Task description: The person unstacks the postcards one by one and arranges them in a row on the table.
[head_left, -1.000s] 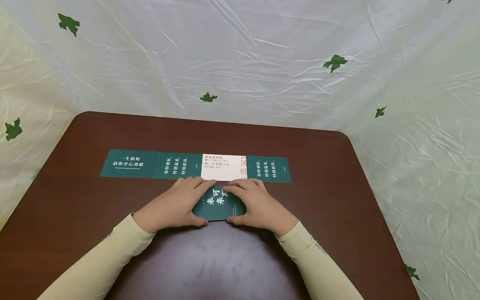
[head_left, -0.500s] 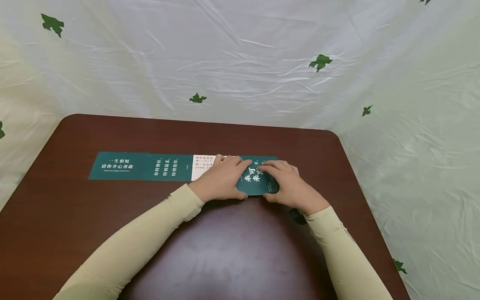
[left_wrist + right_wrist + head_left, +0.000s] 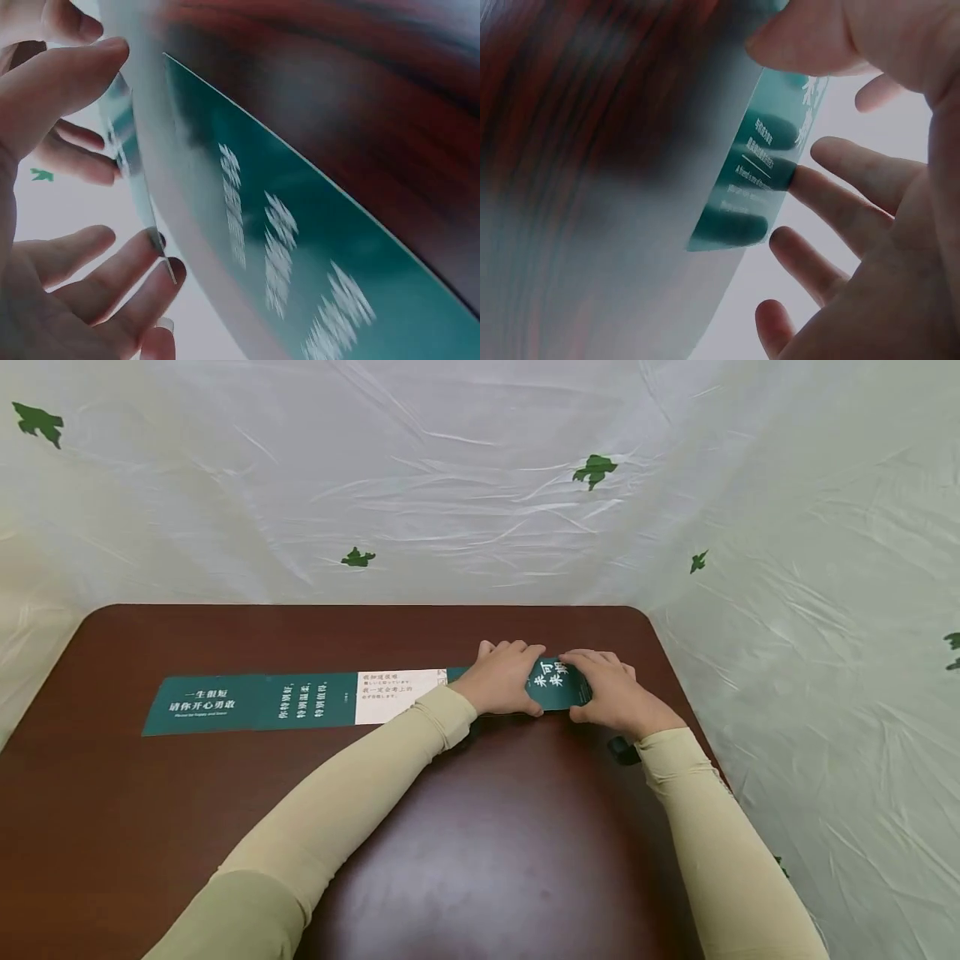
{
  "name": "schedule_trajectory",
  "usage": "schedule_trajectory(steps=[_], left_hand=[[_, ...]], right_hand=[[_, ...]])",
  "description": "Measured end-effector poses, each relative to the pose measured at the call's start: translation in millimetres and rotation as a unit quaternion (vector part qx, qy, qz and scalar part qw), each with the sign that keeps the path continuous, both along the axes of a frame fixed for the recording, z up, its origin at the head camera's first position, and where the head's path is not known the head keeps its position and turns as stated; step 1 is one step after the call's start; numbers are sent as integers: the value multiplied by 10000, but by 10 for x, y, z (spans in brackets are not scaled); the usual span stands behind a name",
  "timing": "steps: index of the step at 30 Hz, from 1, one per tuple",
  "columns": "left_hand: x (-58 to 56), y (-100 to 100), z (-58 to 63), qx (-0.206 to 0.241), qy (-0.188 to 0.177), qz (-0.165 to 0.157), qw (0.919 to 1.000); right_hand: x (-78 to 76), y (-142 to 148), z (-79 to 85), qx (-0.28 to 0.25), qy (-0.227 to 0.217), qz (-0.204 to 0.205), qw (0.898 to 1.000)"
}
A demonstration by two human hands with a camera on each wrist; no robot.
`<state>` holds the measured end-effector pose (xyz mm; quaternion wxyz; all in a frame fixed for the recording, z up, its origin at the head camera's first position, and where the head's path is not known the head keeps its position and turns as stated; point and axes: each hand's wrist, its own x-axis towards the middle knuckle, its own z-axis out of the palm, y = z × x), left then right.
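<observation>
A green card with white characters (image 3: 557, 683) is held between both hands at the right end of a row of cards. My left hand (image 3: 502, 679) grips its left side, thumb at the near edge and fingers at the far one. On the opposite side my right hand (image 3: 621, 695) pinches it the same way. Seen edge-on in the left wrist view, the held card (image 3: 133, 161) stands off the table. Below it lies a green card with blurred white lines (image 3: 315, 232), mostly hidden by my left hand in the head view.
Leftward, the row continues with a white card (image 3: 396, 688) and two green cards, one in the middle (image 3: 336, 697) and one at the end (image 3: 202, 703). The brown table (image 3: 480, 827) has rounded far corners. Pale sheeting (image 3: 450, 485) with green leaf-shaped patches surrounds it.
Both hands have carried the green card from in front of the white card forward and right to the row's right end. The head view has swung to the right.
</observation>
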<state>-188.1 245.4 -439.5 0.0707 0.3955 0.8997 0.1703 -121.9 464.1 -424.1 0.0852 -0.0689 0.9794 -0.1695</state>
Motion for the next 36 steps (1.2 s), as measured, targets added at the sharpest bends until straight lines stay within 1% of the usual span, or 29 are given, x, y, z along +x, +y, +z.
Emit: schedule_trajectory(steps=[3, 6, 11, 17, 21, 25, 28, 31, 33, 36], left_hand=[[-63, 51, -42, -20, -92, 148, 9998], [-89, 85, -69, -97, -124, 268, 9995], [-74, 134, -59, -178, -168, 287, 9993], [-45, 152, -54, -273, -98, 337, 9990], [-64, 94, -78, -332, -80, 482, 9983], [-84, 57, -88, -286, -109, 586, 9978], [-55, 60, -92, -211, -204, 536, 9981], [5, 12, -94, -18, -285, 455, 9986], [66, -88, -79, 230, -294, 399, 9985], [217, -390, -34, 706, -252, 371, 9965]], right_hand=[[-87, 18, -10, -14, -97, -28, 9999], [-142, 34, -35, -12, -148, -45, 9999], [-171, 85, -89, 16, -225, -123, 9997], [-160, 100, -114, -70, -322, -125, 9994], [-245, 64, -129, -68, -360, 40, 9993], [-334, 45, -150, 60, -392, 162, 9991], [-306, 65, -170, 36, -406, 137, 9991], [-213, 78, -176, -152, -301, 82, 9994], [-112, 75, -171, -318, -130, 43, 9994], [87, 38, -156, -483, 248, 18, 9985]])
